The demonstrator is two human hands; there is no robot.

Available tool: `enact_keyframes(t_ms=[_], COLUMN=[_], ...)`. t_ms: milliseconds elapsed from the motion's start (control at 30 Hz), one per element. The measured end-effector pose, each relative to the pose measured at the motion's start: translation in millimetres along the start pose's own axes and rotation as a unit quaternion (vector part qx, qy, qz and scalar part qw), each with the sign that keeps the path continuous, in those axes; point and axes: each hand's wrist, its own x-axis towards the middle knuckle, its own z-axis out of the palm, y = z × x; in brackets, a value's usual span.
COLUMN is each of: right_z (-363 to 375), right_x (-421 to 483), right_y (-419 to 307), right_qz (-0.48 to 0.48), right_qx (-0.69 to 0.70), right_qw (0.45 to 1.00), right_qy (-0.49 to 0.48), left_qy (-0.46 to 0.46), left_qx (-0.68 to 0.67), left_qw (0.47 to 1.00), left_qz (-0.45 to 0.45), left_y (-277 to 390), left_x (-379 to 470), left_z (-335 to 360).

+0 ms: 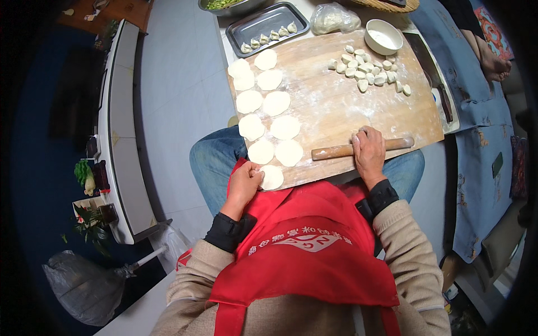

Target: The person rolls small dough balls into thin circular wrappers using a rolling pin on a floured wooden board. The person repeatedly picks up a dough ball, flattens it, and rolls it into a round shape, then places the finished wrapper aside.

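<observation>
My left hand (245, 185) pinches the edge of a round dough wrapper (272, 177) at the near left corner of the wooden board (328, 117). Under my right hand (370, 153) is a wooden rolling pin (334, 152), gripped near its middle and lying along the board's near edge. Several flat wrappers (287, 127) are laid in two columns up the left side; two at the far end (243, 79) overlap. Small floured dough pieces (365, 67) cluster at the far right of the board.
Beyond the board stand a metal tray (269, 26) with folded dumplings, a plastic bag of dough (335, 19) and a white bowl of flour (383, 37). A knife (444, 103) lies at the right. Another person's foot (496, 67) rests on the blue-covered sofa (479, 138).
</observation>
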Motion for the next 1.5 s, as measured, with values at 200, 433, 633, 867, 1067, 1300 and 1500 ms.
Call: enact_keyframes(t_ms=[200, 433, 633, 867, 1067, 1300, 1500], right_z=[-1, -6, -12, -24, -28, -30, -25], right_x=[4, 22, 39, 42, 48, 33, 28], right_y=[2, 25, 50, 69, 76, 61, 57], right_qz=[-0.017, -0.074, -0.04, -0.017, 0.003, 0.059, 0.084], right_qx=[-0.018, 0.001, -0.019, 0.006, 0.022, 0.015, -0.023], right_qw=[0.999, 0.997, 0.999, 0.999, 1.0, 0.998, 0.996], right_qy=[-0.021, -0.029, -0.007, -0.026, -0.008, -0.003, -0.033], left_qy=[0.073, 0.07, -0.036, 0.024, -0.1, -0.192, -0.144], left_qx=[0.209, 0.275, 0.198, 0.274, 0.237, 0.287, 0.218], left_qw=[0.967, 0.894, 0.851, 0.834, 0.829, 0.854, 0.874], left_qz=[0.13, 0.348, 0.484, 0.478, 0.497, 0.39, 0.41], left_y=[16, 94, 205, 234, 212, 212, 211], left_x=[-6, 2, 119, 149, 143, 124, 129], left_z=[2, -2, 111, 209, 182, 181, 171])
